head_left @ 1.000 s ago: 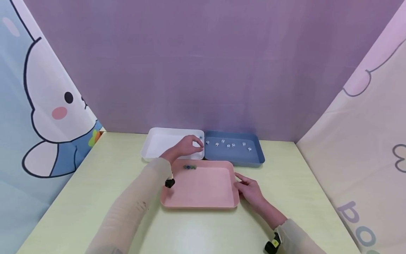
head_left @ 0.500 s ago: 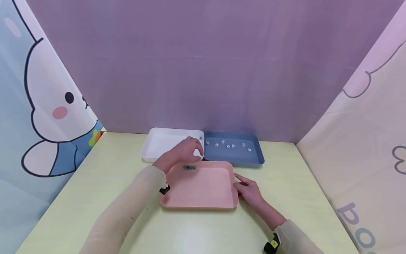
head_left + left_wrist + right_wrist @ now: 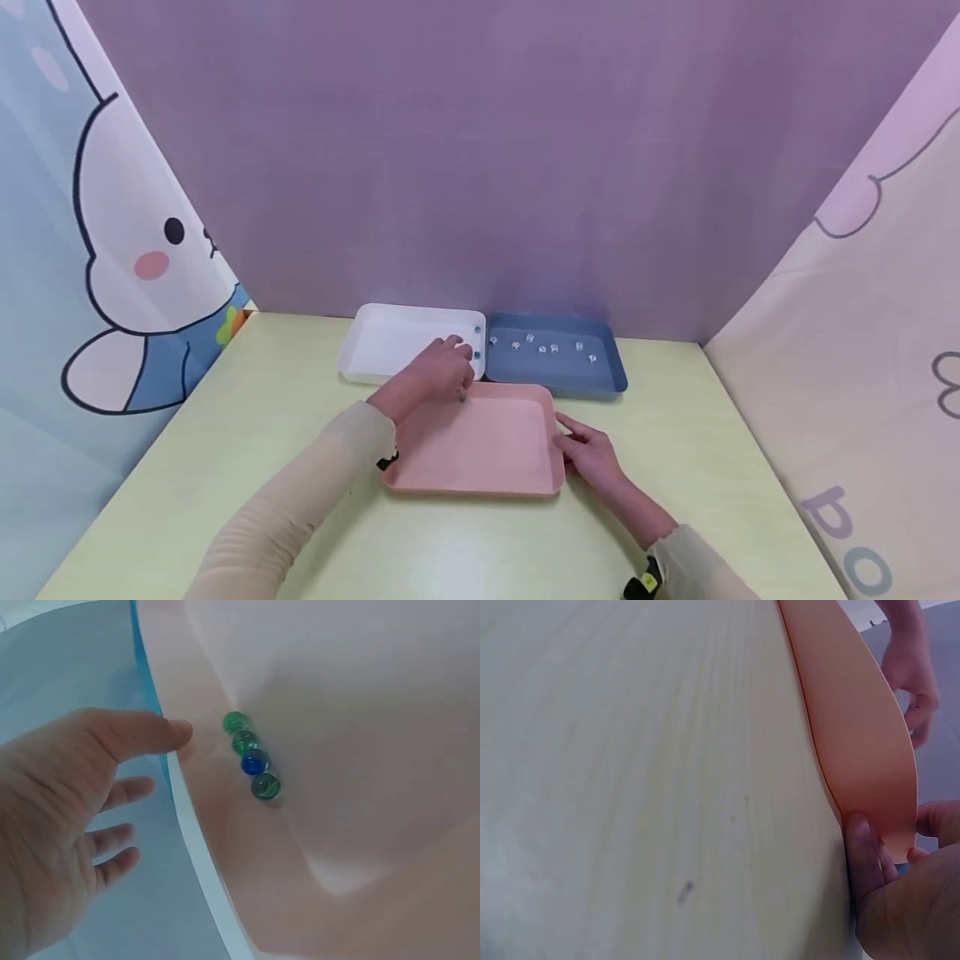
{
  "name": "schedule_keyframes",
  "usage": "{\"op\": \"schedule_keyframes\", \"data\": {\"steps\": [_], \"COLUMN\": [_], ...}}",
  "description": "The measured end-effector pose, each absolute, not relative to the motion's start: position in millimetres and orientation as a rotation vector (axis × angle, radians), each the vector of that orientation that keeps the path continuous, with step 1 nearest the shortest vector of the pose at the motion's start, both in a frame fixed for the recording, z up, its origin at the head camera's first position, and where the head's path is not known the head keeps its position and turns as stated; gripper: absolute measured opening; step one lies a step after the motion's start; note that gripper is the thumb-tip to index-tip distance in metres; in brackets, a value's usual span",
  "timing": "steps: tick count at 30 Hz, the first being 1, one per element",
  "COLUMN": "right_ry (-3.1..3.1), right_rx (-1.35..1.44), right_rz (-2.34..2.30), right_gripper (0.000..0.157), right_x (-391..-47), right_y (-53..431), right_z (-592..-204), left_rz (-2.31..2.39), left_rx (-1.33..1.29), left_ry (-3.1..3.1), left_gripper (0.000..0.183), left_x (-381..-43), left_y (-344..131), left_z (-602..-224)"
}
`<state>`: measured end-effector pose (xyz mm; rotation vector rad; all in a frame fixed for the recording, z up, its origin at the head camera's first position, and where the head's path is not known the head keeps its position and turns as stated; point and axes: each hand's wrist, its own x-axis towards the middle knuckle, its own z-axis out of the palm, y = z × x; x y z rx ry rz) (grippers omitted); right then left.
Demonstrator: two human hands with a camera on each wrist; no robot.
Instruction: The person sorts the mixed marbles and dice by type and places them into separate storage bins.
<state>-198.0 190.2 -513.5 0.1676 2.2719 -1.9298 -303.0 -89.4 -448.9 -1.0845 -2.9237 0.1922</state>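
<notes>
My left hand (image 3: 435,371) hovers over the border between the white tray (image 3: 390,329) and the pink tray (image 3: 487,450), fingers loosely bent and holding nothing. In the left wrist view its thumb points at a short row of glass marbles (image 3: 244,741), several green and blue, lying along the pink tray's far side. In the head view the hand hides most of that row. Two marbles (image 3: 477,356) sit at the white tray's right side. My right hand (image 3: 592,454) grips the pink tray's right edge, thumb at the rim and fingers against the outer wall.
A blue-grey tray (image 3: 555,375) holding several white dice (image 3: 554,348) stands right of the white tray, behind the pink one. All rest on a pale yellow table (image 3: 450,550). A purple backdrop (image 3: 480,167) rises behind, with printed cloth on both sides.
My left hand has let go at the white tray's right side, where a second marble now shows, and has drawn back toward the marbles in the pink tray. The right hand keeps its grip.
</notes>
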Motion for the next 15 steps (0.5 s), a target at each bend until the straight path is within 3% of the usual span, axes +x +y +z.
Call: {"op": "schedule_keyframes", "data": {"steps": [7, 15], "right_ry": [2.270, 2.271], "right_rx": [0.173, 0.183], "right_rz": [-1.926, -1.939], "right_gripper": [0.043, 0.043], "right_x": [-195, -198], "right_y": [189, 189], "right_z": [-510, -515], "left_rz": [0.288, 0.379], "left_rx": [-1.114, -1.130], "left_ry": [-2.876, -2.822], "left_gripper": [0.020, 0.008], "left_x": [-304, -302], "left_y": [-84, -81], "left_z": [-461, -466]}}
